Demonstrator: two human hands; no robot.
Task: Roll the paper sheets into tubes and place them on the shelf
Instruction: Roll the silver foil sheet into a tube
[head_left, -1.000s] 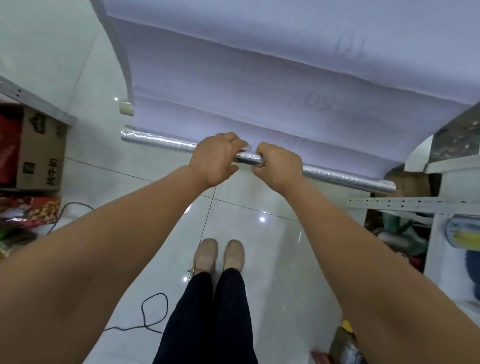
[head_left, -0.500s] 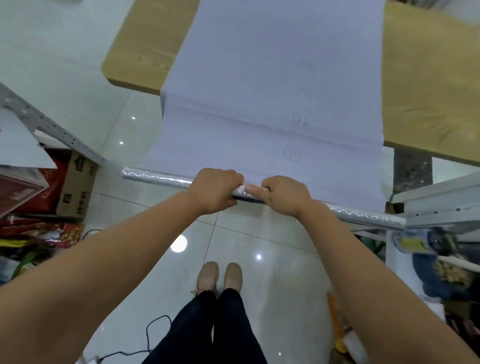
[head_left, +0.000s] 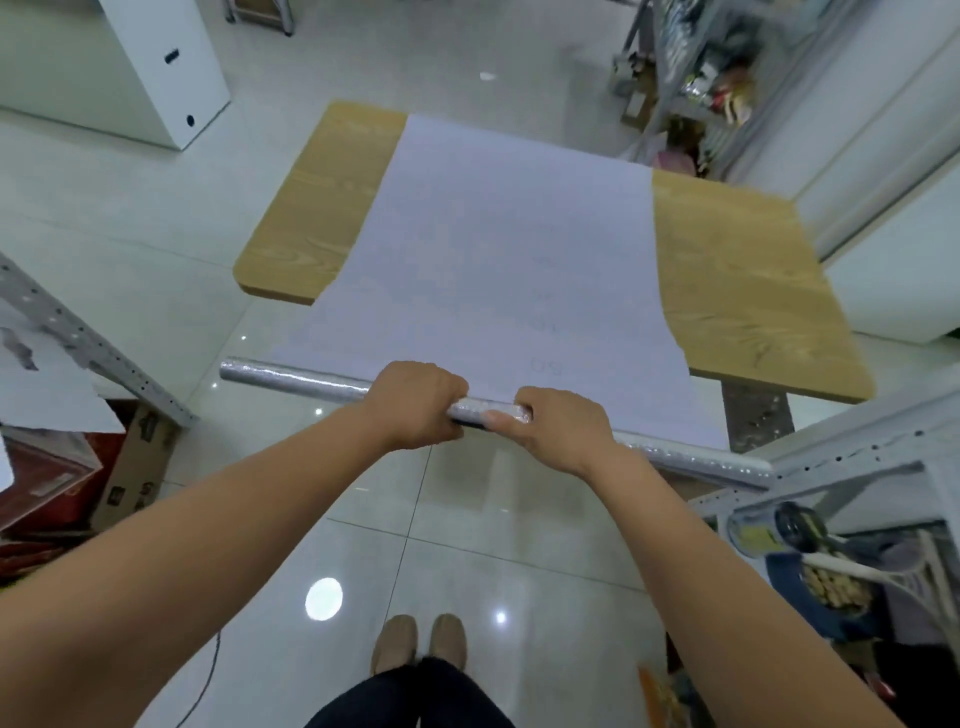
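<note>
Roll (head_left: 296, 378): silver, thin, held in the air just off the near edge of the worktop (head_left: 737, 291).
Hands: my left hand (head_left: 415, 402) and right hand (head_left: 558, 428) clamp its middle, side by side, grip unchanged.
Sheet (head_left: 509, 249): sagging in folds a second ago, now flat along the worktop.
Status: I judge most of its length is still unwound.

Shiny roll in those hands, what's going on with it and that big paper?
A person is rolling a long paper sheet into a tube. The left hand and right hand grip the middle of the silvery roll, held in the air just off the near edge of the wooden table. Most of the sheet lies flat on the table, not yet rolled. A metal shelf stands close by on the right.
</note>
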